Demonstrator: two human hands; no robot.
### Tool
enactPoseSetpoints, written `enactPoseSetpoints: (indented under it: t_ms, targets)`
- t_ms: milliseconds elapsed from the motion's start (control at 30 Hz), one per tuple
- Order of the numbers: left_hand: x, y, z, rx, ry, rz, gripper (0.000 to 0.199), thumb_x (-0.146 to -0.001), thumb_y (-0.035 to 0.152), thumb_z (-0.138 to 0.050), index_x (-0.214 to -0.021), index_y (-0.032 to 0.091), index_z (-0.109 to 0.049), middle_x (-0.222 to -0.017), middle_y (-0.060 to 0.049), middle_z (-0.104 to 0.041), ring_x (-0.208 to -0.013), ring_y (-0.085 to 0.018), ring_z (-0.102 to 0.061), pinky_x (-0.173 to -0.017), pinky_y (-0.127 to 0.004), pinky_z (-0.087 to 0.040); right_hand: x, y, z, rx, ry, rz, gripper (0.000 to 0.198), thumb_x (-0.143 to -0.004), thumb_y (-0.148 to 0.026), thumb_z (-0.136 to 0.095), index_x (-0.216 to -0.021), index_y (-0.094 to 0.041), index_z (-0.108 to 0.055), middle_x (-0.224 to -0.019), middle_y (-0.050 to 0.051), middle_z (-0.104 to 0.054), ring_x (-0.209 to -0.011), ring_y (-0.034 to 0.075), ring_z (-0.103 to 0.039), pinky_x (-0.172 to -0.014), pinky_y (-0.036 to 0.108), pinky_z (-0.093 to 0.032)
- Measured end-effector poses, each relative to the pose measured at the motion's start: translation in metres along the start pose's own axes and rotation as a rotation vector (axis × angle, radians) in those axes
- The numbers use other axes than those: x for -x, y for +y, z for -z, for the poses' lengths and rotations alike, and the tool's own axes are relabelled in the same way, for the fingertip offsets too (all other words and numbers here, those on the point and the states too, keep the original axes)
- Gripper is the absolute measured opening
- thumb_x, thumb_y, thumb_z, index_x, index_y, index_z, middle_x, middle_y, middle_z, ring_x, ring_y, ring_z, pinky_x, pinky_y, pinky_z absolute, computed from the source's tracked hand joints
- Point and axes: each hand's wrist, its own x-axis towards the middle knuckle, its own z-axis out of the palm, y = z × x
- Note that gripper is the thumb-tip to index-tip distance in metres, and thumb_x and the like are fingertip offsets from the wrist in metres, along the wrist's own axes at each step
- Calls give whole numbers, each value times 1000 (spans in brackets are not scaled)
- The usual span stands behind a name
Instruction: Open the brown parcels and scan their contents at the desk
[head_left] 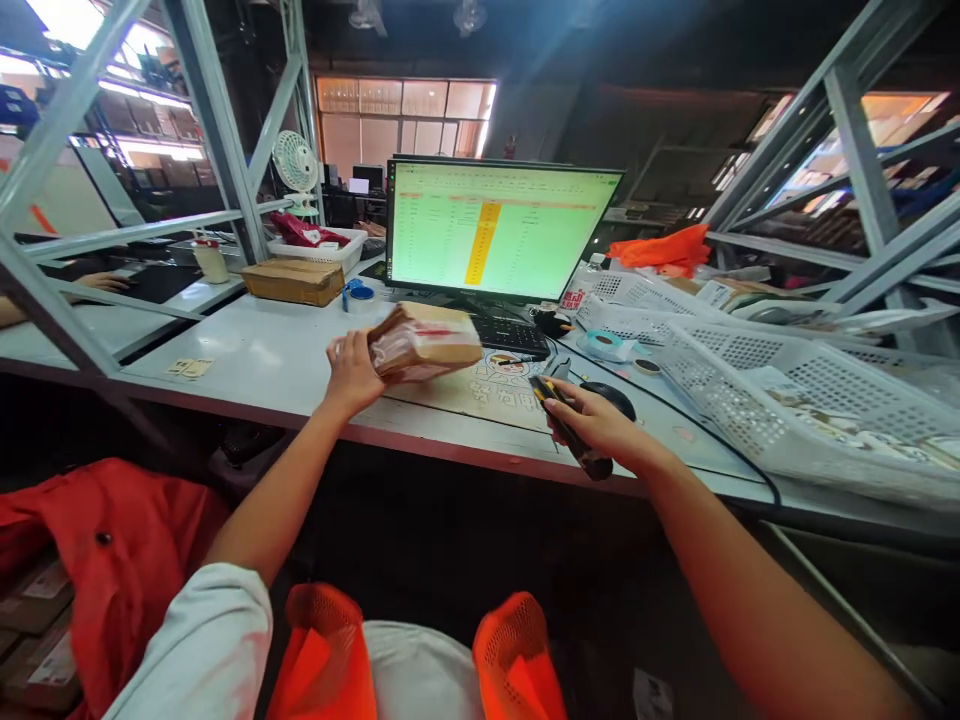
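My left hand [355, 372] grips the left end of a small taped cardboard box [442, 340], tilted over the front part of the desk. Clear tape and a red mark show on the box. In my right hand [589, 418] is a black and yellow utility knife [562, 420], its front end pointing up and to the left. The knife is right of the box and apart from it, above a printed desk mat [499, 395]. Behind the knife lies a black mouse [608, 400], partly hidden by my hand.
A monitor [495, 235] with a spreadsheet stands behind a black keyboard [510, 335]. White perforated baskets [750, 400] fill the right side. A brown carton [292, 282] and blue tape roll [358, 296] sit left. Metal frame bars [217, 110] rise on both sides. Another person's hand [105, 282] rests far left.
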Motion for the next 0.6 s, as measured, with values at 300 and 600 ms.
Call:
enactPoseSetpoints:
  t_ms: [300,600]
  targets:
    - [21,85,28,-568,-178,-205,69,-79,4,-57,-146,0,-45,-134,-26,-57,-125,-40,-49,-114,-53,-31,13,-56,-64,539,178,447,66,-99,-26,-52,-163,-18,-41,-136,17,-67,-110,32,-72,-102,44,-55]
    - [38,79,19,-563,-119,-278,54,-82,5,-54,-136,7,-56,-130,-23,-59,-121,-39,-50,-107,-51,-36,-15,-92,-109,757,220,373,65,-101,-19,-43,-165,-15,-33,-124,21,-72,-110,33,-70,-98,42,-52]
